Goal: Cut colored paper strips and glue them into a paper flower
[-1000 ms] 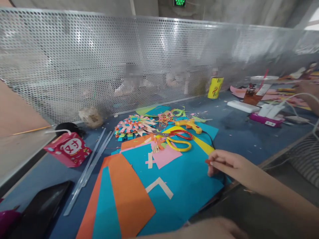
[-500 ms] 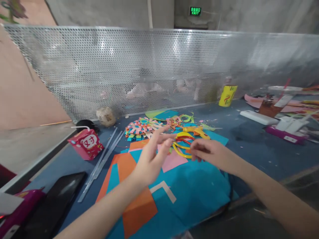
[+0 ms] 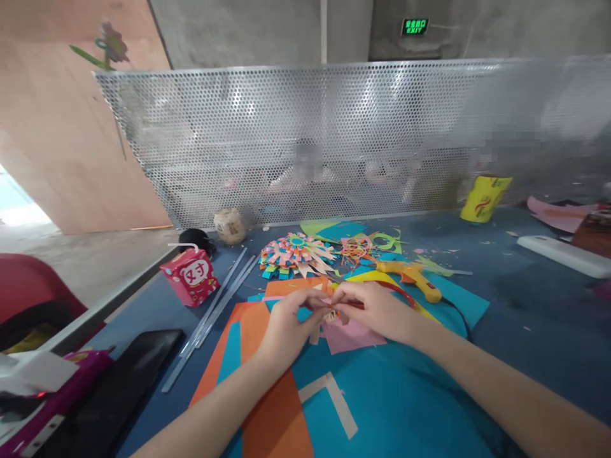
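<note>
My left hand (image 3: 296, 321) and my right hand (image 3: 377, 308) meet above the coloured paper, fingertips pinched together. Between them is a small cream-coloured paper piece (image 3: 330, 315), with a short strip hanging below the left fingers; its shape is mostly hidden. Under the hands lie a pink paper sheet (image 3: 353, 336), a blue sheet (image 3: 405, 388) and an orange sheet (image 3: 272, 388). Behind my right hand shows a yellow and red curved thing (image 3: 398, 289), partly covered. An L-shaped cream paper strip (image 3: 338, 397) rests on the blue sheet.
A fringed paper flower (image 3: 296, 251), paper scraps (image 3: 358, 248) and a yellow glue gun (image 3: 410, 277) lie beyond my hands. Clear glue sticks (image 3: 214, 305), a red drink carton (image 3: 191, 277) and a black phone (image 3: 119, 381) are to the left. A perforated metal screen (image 3: 267, 140) edges the table.
My hands were apart, the right beside the yellow and red loops; now they have come together, pinching the small paper piece. The view has turned left.
</note>
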{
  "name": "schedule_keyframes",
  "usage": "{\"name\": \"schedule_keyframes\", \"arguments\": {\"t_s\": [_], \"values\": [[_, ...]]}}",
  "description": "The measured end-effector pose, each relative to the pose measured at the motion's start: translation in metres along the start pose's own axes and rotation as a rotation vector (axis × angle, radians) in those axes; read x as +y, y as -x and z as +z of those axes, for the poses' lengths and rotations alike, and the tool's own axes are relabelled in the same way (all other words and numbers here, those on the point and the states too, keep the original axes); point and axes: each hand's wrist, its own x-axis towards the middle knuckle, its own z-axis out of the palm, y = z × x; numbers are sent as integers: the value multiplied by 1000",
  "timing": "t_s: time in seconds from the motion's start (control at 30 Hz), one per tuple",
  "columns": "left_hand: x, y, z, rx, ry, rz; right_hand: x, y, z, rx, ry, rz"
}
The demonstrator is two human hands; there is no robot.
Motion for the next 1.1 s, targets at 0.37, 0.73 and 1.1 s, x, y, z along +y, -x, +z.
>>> {"name": "schedule_keyframes", "arguments": {"t_s": [0.37,0.73,1.1], "values": [[-14,-5,-7,143,17,-66,20,7,-5,74,505,-98],[-16,-6,1,120,269,-199,34,2,-30,350,892,394],[-16,-6,1,175,384,-253,74,20,-70,393,800,1051]]}}
